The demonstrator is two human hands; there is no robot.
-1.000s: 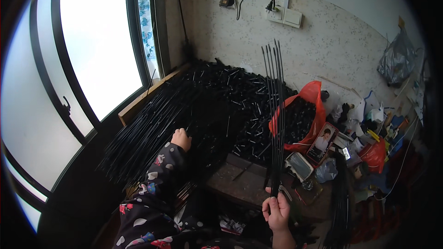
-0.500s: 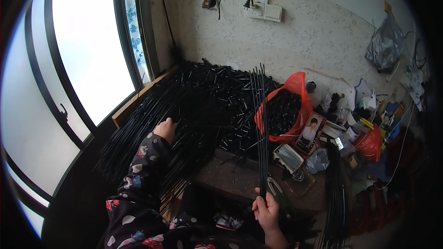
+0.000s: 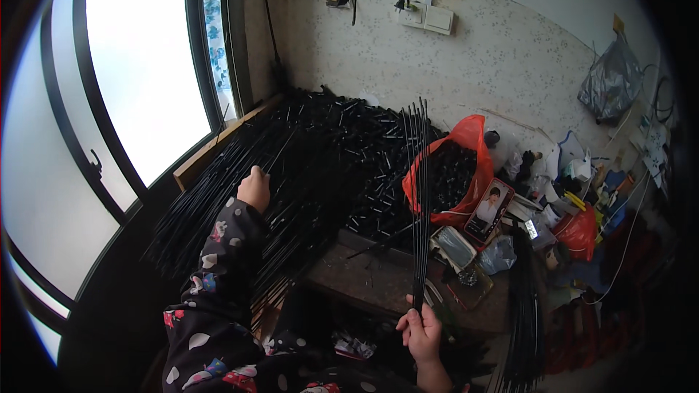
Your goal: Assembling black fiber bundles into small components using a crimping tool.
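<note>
In my right hand [image 3: 420,333], closed near the lower end, stands a small bundle of thin black rods [image 3: 421,204], nearly upright with the tips slightly spread. My left hand [image 3: 254,189] is closed over a large heap of similar loose rods [image 3: 207,196] on the left. One thin black rod [image 3: 284,147] runs up and to the right from its fingers and appears to be gripped there. Beyond the rods lies a dark pile of short black tubes [image 3: 378,182]. More such pieces fill an open red plastic bag [image 3: 472,142] behind the upright bundle.
A phone [image 3: 489,211] leans against the red bag. Boxes, small plastic bags [image 3: 498,255] and other clutter crowd the right side. The dark worktop's front edge [image 3: 364,271] is near me. Another rod bunch [image 3: 523,313] hangs at right. A window [image 3: 138,58] borders the left; sockets [image 3: 426,18] are on the wall.
My left hand has moved slightly up and to the left, and a single rod now shows rising from its fingers. The right hand with its bundle has hardly moved.
</note>
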